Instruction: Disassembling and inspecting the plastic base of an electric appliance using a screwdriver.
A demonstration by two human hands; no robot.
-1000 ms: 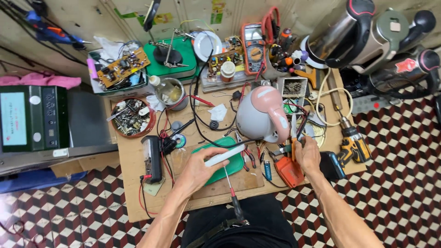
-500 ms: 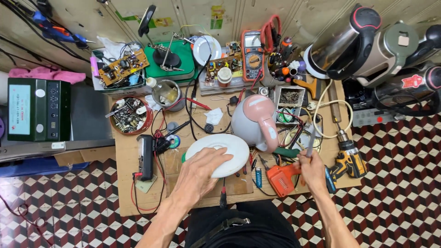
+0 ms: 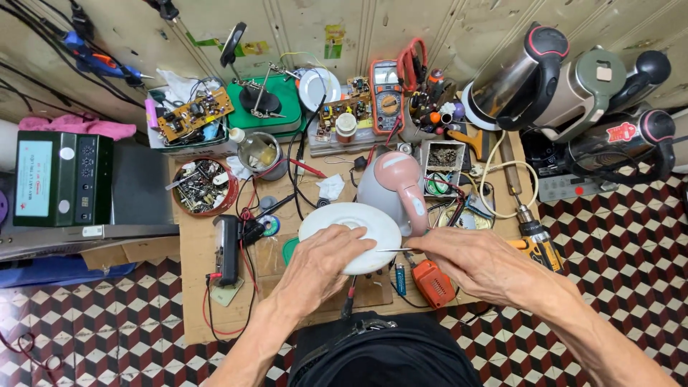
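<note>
A round white kettle base (image 3: 349,223) lies flat in the middle of the workbench (image 3: 193,251). My left hand (image 3: 321,266) rests on its near edge and holds it down. My right hand (image 3: 479,266) grips a thin screwdriver (image 3: 394,249) whose metal tip points left onto the base. Just behind the base stands a pink and grey electric kettle (image 3: 390,190), upright, with its handle toward me.
An orange tool (image 3: 433,282) lies below my right hand, a cordless drill (image 3: 534,240) to its right. A black meter (image 3: 227,248) with red leads sits left. A red bowl of parts (image 3: 204,188), a multimeter (image 3: 387,97), circuit boards and several kettles crowd the back.
The white base went from tilted in my left hand to lying flat. My right hand moved left from the bench's right side and now brings the screwdriver tip onto the base.
</note>
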